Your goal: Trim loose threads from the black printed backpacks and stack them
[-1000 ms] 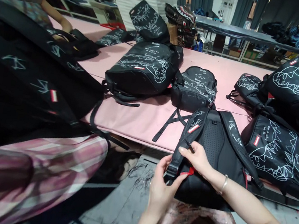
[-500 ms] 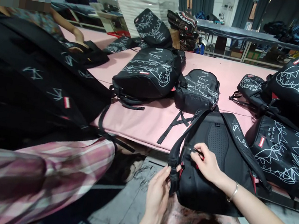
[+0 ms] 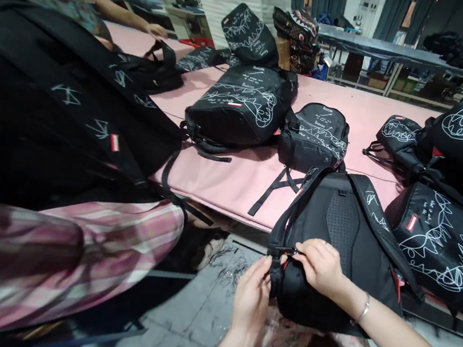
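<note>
A black backpack (image 3: 342, 269) leans against the table edge, its padded back panel and shoulder straps facing me. At its left side, my left hand (image 3: 252, 297) is closed on the strap (image 3: 275, 274), with the fingertips partly hidden. My right hand (image 3: 324, 267) pinches a slim dark tool (image 3: 285, 250), whose exact kind I cannot make out. The tool points left and lies across the strap, just above my left fingertips. Red trim shows at the bag's sides.
Several black backpacks with white scribbled prints, such as a large one (image 3: 241, 106) and a small one (image 3: 316, 136), lie on the pink table (image 3: 212, 185). Another person at left, in plaid cloth (image 3: 118, 244), has a big black backpack (image 3: 63, 115) before them. More bags crowd the right.
My right hand has moved down and the tool has swung onto the strap beside my left hand. My left hand stays at the strap. The other person's far hand has lifted a bag handle.
</note>
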Available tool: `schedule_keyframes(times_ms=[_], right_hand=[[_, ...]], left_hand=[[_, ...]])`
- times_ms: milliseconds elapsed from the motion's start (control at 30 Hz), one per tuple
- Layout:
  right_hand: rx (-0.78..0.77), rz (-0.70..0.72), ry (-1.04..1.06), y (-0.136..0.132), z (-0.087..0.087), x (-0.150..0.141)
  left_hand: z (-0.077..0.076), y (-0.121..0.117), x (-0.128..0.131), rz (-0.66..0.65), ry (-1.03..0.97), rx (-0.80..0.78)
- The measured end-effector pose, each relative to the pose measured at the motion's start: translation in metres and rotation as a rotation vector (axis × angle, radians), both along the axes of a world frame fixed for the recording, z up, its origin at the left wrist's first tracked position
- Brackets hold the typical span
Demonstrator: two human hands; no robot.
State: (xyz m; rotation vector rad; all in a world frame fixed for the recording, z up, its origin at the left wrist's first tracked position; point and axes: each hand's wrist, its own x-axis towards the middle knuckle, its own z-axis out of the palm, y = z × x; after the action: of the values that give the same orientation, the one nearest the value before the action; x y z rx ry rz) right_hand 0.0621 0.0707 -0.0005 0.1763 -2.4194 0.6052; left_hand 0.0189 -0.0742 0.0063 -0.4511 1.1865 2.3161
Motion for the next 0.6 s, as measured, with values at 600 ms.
schedule_keyframes(times_ms=[600], right_hand=[[-0.63, -0.069, -0.354, -0.01, 0.018, -0.014]], left_hand=[[0.002, 0.001, 0.011, -0.053, 0.051, -0.091]])
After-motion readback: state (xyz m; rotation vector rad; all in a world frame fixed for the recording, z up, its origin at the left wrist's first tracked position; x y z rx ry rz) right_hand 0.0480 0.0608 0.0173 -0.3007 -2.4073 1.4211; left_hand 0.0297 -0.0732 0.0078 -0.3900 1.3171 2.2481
